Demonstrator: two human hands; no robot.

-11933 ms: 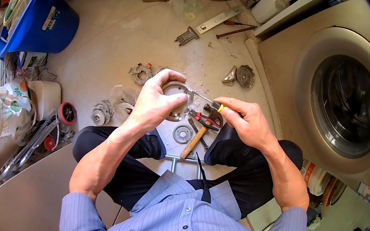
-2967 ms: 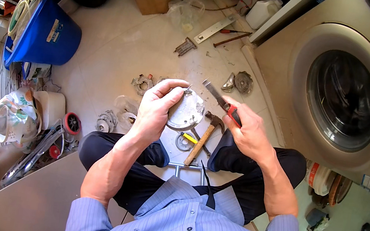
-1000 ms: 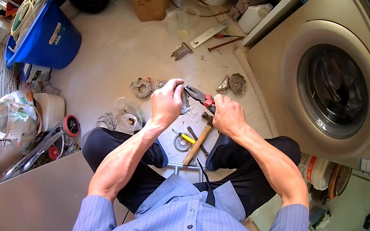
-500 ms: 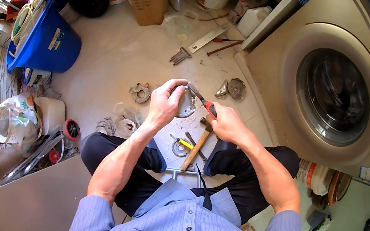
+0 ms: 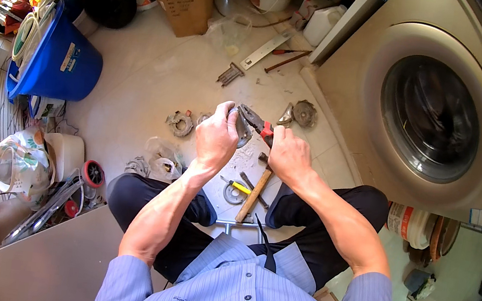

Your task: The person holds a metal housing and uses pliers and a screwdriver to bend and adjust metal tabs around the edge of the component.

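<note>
My left hand (image 5: 216, 137) is closed on the edge of a round grey metal part (image 5: 244, 132), held tilted above the dusty floor. From the right, my right hand (image 5: 291, 154) grips red-handled pliers (image 5: 253, 118), whose jaws reach up to the top of the metal part. My fingers and the pliers partly hide that part. Between my feet a wooden-handled hammer (image 5: 254, 195) lies aslant. Beside it are a yellow-handled screwdriver (image 5: 239, 186) and a flat metal disc (image 5: 234, 194).
A washing machine (image 5: 344, 103) stands at the right, a blue bucket (image 5: 83, 78) at the left. Loose metal parts lie around, including a ring-shaped piece (image 5: 180, 123), a round toothed piece (image 5: 305, 114) and a flat strip (image 5: 266, 50). A cardboard box (image 5: 181, 5) is at the far side.
The metal part has been turned more edge-on and raised slightly. The pliers' jaws now look spread wider, and my right hand has shifted its grip on the handles.
</note>
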